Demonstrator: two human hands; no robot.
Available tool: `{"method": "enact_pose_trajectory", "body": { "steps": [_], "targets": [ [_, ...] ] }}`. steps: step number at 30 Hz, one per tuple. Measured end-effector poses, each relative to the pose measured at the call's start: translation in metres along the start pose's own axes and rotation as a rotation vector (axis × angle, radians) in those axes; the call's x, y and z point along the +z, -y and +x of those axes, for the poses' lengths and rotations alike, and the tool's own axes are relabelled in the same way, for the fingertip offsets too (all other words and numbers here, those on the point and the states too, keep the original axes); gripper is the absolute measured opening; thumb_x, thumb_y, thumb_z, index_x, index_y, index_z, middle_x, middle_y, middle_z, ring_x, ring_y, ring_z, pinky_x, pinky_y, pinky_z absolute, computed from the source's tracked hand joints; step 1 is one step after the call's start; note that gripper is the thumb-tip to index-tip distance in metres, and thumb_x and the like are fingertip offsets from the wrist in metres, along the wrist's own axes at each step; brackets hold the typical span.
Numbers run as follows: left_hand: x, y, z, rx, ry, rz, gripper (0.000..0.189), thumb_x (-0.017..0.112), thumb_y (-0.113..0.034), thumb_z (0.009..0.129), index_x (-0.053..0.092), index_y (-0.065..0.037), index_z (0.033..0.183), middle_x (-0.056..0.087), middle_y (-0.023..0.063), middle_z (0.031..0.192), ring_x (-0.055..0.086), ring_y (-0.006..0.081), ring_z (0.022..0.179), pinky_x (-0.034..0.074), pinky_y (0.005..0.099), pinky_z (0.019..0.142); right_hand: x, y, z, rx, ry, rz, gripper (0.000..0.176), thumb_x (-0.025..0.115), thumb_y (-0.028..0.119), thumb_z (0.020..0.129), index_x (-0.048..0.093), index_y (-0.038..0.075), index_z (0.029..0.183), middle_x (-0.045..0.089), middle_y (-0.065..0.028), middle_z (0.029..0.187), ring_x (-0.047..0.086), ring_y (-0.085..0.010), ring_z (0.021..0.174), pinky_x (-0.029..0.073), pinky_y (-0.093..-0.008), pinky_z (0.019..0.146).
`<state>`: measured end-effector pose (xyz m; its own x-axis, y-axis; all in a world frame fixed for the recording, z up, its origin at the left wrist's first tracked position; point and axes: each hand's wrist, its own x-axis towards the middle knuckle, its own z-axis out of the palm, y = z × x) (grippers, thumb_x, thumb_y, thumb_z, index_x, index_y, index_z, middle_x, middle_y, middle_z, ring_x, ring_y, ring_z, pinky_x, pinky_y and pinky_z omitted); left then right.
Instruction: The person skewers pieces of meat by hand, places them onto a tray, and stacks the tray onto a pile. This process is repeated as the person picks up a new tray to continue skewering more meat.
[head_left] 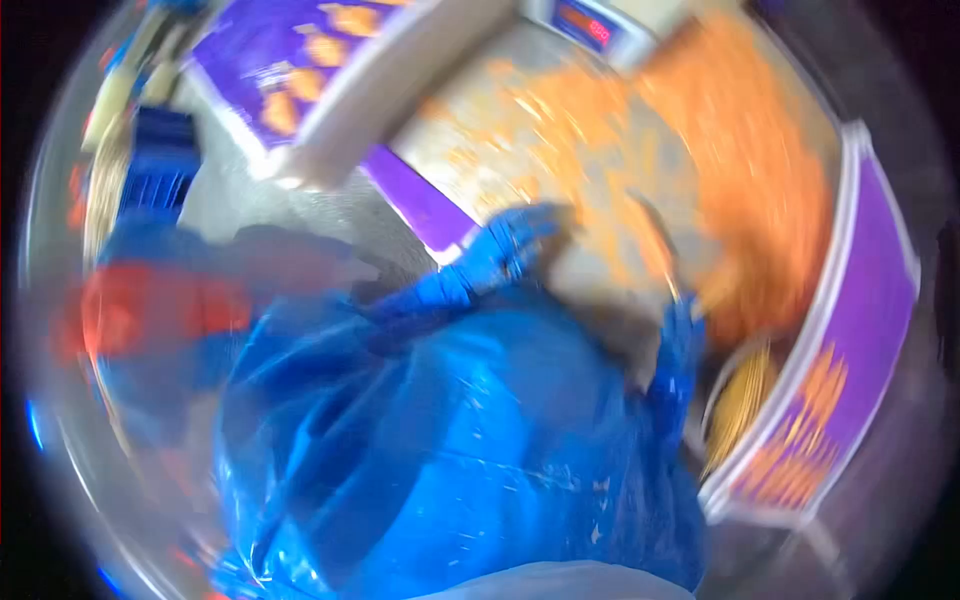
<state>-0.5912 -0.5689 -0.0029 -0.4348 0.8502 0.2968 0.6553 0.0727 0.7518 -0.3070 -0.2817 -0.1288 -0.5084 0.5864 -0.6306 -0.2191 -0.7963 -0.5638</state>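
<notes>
My left hand [508,245], in a blue glove, reaches over the near edge of the steel work table [470,185]. Its fingers are stretched out, with nothing visible in them. On the right, my right hand [681,335], also gloved in blue, is closed on the lower end of a stick with orange food on it [655,245]; blur hides its detail. Loose orange strips [560,110] lie scattered on the table beyond both hands. A big heap of orange food pieces [760,150] fills the table's right side.
A bundle of thin sticks [740,410] sits in a container by my right hand. Purple trays hold orange pieces at the right [870,290] and upper left [235,60]. A scale with red digits [590,28] stands at the back. A blue crate [158,165] is at the left.
</notes>
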Motion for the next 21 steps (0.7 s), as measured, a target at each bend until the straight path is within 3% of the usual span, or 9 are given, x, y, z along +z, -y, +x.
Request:
{"method": "enact_pose_trajectory", "body": {
  "steps": [2, 4, 7, 8, 11, 13, 15, 17, 21],
  "targets": [
    [-0.026, -0.007, -0.023, -0.096, -0.082, -0.006, 0.037, 0.053, -0.012, 0.095, 0.054, -0.007, 0.132, 0.049, 0.0176, 0.139, 0.045, 0.0358, 0.130, 0.035, 0.0442, 0.109, 0.090, 0.019, -0.034, -0.181, 0.095, -0.609, 0.016, 0.057, 0.026, 0.098, 0.061, 0.011, 0.103, 0.051, 0.0019, 0.073, 0.046, -0.0074, 0.057, 0.035, -0.0247, 0.047],
    [-0.053, -0.031, -0.017, -0.050, -0.145, -0.003, 0.034, 0.052, -0.011, 0.095, 0.058, -0.006, 0.128, 0.051, 0.0187, 0.137, 0.049, 0.0366, 0.125, 0.039, 0.0453, 0.104, 0.132, 0.046, -0.038, -0.269, 0.265, -0.556, 0.015, 0.058, 0.026, 0.099, 0.059, 0.013, 0.105, 0.048, 0.0069, 0.074, 0.040, -0.0004, 0.056, 0.028, -0.0171, 0.045],
    [-0.115, -0.076, -0.010, -0.160, -0.169, -0.280, 0.032, 0.051, -0.011, 0.095, 0.060, -0.006, 0.126, 0.054, 0.0189, 0.134, 0.052, 0.0377, 0.122, 0.040, 0.0464, 0.103, 0.217, 0.077, -0.033, -0.249, 0.199, -0.617, 0.016, 0.059, 0.030, 0.098, 0.058, 0.014, 0.100, 0.048, 0.0070, 0.074, 0.039, -0.0015, 0.055, 0.026, -0.0169, 0.045],
    [-0.143, -0.088, -0.001, -0.006, -0.227, -0.001, 0.031, 0.050, -0.015, 0.097, 0.062, -0.005, 0.123, 0.057, 0.0188, 0.131, 0.053, 0.0375, 0.119, 0.041, 0.0469, 0.101, 0.251, 0.092, -0.040, -0.220, 0.308, -0.652, 0.018, 0.058, 0.031, 0.098, 0.058, 0.013, 0.100, 0.049, 0.0066, 0.076, 0.041, -0.0017, 0.058, 0.029, -0.0173, 0.047],
    [-0.215, -0.120, 0.009, -0.112, -0.480, 0.140, 0.028, 0.051, -0.017, 0.097, 0.064, -0.004, 0.118, 0.061, 0.0174, 0.124, 0.057, 0.0342, 0.117, 0.043, 0.0443, 0.099, 0.323, 0.121, -0.008, -0.417, 0.510, -0.836, 0.025, 0.057, 0.033, 0.098, 0.059, 0.010, 0.109, 0.052, 0.0040, 0.082, 0.047, -0.0032, 0.068, 0.037, -0.0189, 0.054],
    [-0.256, -0.116, 0.005, -0.240, -0.649, 0.282, 0.027, 0.054, -0.020, 0.097, 0.066, -0.005, 0.116, 0.063, 0.0168, 0.120, 0.059, 0.0323, 0.115, 0.044, 0.0419, 0.100, 0.385, 0.145, 0.003, -0.383, 0.590, -0.796, 0.025, 0.058, 0.025, 0.099, 0.059, 0.004, 0.110, 0.055, -0.0019, 0.088, 0.053, -0.0091, 0.076, 0.044, -0.0249, 0.060],
    [-0.280, -0.123, 0.009, -0.264, -0.738, 0.276, 0.028, 0.054, -0.022, 0.097, 0.066, -0.005, 0.115, 0.064, 0.0170, 0.119, 0.059, 0.0301, 0.115, 0.044, 0.0398, 0.100, 0.419, 0.154, 0.060, -1.165, 0.643, -1.149, 0.024, 0.059, 0.027, 0.098, 0.060, 0.005, 0.109, 0.053, -0.0001, 0.081, 0.050, -0.0081, 0.066, 0.040, -0.0230, 0.053],
    [-0.303, -0.102, -0.016, -0.305, -0.745, 0.212, 0.027, 0.054, -0.021, 0.098, 0.066, -0.004, 0.116, 0.063, 0.0170, 0.119, 0.059, 0.0293, 0.115, 0.044, 0.0379, 0.099, 0.502, 0.164, -0.015, -0.332, 0.574, -0.827, 0.024, 0.060, 0.030, 0.098, 0.061, 0.007, 0.106, 0.050, 0.0034, 0.074, 0.042, -0.0048, 0.056, 0.031, -0.0201, 0.047],
    [-0.362, -0.079, -0.005, -0.378, -0.524, 0.225, 0.027, 0.056, -0.008, 0.093, 0.065, -0.003, 0.118, 0.063, 0.0162, 0.119, 0.058, 0.0278, 0.117, 0.043, 0.0380, 0.101, 0.585, 0.161, -0.025, -0.262, 0.721, -0.738, 0.023, 0.059, 0.031, 0.098, 0.060, 0.009, 0.102, 0.046, 0.0071, 0.070, 0.034, -0.0016, 0.051, 0.023, -0.0182, 0.043]
  ]
}}
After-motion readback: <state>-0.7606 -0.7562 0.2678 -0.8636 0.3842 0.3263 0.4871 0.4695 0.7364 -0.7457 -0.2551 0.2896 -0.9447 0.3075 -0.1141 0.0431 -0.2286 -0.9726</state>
